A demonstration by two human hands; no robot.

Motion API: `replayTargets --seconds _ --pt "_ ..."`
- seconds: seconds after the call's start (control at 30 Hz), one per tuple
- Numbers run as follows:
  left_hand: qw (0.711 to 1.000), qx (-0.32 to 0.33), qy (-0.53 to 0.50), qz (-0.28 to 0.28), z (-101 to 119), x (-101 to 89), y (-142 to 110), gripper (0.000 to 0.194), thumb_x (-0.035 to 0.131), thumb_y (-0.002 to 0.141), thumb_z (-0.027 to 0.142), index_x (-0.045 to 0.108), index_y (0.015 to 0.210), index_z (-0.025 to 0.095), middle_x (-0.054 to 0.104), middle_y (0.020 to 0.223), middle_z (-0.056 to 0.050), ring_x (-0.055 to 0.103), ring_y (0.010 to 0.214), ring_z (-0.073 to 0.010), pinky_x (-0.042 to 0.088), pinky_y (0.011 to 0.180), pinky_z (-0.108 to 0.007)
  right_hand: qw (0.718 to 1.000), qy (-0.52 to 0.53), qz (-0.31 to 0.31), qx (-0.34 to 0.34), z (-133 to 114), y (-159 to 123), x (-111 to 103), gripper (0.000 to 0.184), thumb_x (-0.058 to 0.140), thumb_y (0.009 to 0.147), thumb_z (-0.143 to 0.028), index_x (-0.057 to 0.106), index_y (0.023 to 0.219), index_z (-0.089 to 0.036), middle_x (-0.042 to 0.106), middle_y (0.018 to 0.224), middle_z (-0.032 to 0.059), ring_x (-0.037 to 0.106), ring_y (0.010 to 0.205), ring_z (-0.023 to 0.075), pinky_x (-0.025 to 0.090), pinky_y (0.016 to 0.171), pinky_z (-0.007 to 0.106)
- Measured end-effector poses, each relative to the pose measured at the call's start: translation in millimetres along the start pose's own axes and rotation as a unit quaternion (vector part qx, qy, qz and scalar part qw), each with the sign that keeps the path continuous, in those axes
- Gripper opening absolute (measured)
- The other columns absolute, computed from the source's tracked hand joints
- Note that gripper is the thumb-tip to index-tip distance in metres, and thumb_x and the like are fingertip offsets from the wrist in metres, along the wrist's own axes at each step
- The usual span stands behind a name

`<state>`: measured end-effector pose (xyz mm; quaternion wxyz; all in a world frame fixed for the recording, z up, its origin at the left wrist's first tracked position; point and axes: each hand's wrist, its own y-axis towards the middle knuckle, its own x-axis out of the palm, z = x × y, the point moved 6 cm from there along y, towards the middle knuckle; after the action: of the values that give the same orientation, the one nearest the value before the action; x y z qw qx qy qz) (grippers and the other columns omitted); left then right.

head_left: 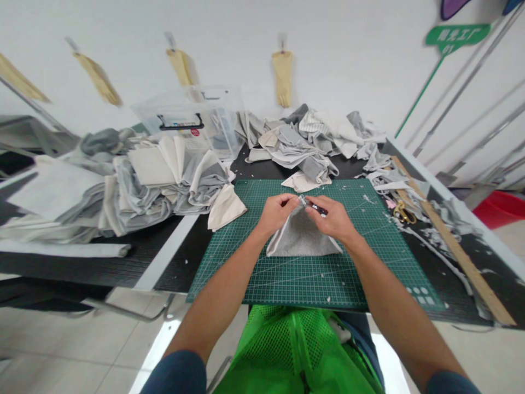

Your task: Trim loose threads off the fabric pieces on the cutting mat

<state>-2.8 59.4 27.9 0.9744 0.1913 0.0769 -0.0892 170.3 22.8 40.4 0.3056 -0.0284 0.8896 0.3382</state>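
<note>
Your left hand [275, 214] and right hand [333, 218] pinch the grey cloth [302, 238] at its tip, equally near, its body fanning toward 6 o'clock, hem running 9-to-3.

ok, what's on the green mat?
Grey cloth, top pinched in left hand and right hand; loose scraps; pale cloth over the left edge. Under the grey cloth is covered, can't tell.

- I see grey cloth [304, 236], pale-edged, pinched at its narrow top, over the green mat [270, 282].
- My right hand [330, 218] holds a dark tool [320, 209], mostly hidden.
</note>
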Motion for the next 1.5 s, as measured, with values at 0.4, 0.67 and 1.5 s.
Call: replayTargets --seconds 0.4,0.67,1.5 --pt "1.0 -0.007 0.007 -0.019 2.1 3.3 -1.5 0.041 0.069 0.085 0.054 0.078 0.089 0.014 0.076 0.084 -0.006 0.064 0.075 -0.0157 0.049 0.071 -0.027 1.0 -0.016 0.013 -0.002 -0.2 -0.3 -0.7 0.031 0.057 0.098 -0.04 0.074 0.116 -0.023 0.074 0.098 0.0081 0.066 0.087 0.022 0.052 0.081 0.035" --pt "1.0 -0.012 -0.001 -0.02 2.1 4.9 -2.1 0.038 0.069 0.085 0.051 0.079 0.09 0.014 0.076 0.085 -0.006 0.063 0.076 -0.0157 0.049 0.072 -0.027 0.999 -0.028 0.015 -0.011 -1.1 -0.3 -1.7 0.029 0.056 0.099 -0.04 0.075 0.112 -0.023 0.073 0.095 0.0084 0.065 0.089 0.0231 0.05 0.082 0.035" --pt "1.0 -0.006 0.018 -0.014 2.9 4.4 -2.4 0.036 0.069 0.087 0.05 0.08 0.09 0.015 0.077 0.087 -0.006 0.066 0.077 -0.017 0.05 0.075 -0.029 0.997 -0.021 0.057 0.05 4.5 -0.3 -6.6 0.032 0.059 0.095 -0.047 0.074 0.112 -0.023 0.074 0.099 0.009 0.066 0.09 0.0242 0.052 0.082 0.037"
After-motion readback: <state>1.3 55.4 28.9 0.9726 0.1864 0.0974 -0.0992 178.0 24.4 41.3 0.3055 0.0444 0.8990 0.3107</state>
